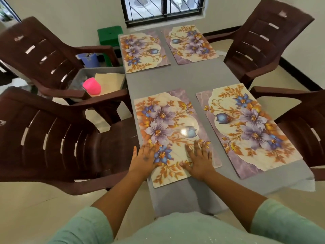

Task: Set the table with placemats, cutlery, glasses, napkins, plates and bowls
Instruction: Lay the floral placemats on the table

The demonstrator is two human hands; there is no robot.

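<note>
Left hand (144, 158) and right hand (199, 162), fingers flat and spread, press near-left floral laminated placemat (168, 131) on grey desk (186, 78); best slide it square with desk edge.

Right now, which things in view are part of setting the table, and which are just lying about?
Part of the job: four floral placemats, near left, near right, far left, far right; left hand and right hand flat on the near left one.

Lying about: green stool, blue bucket.
</note>
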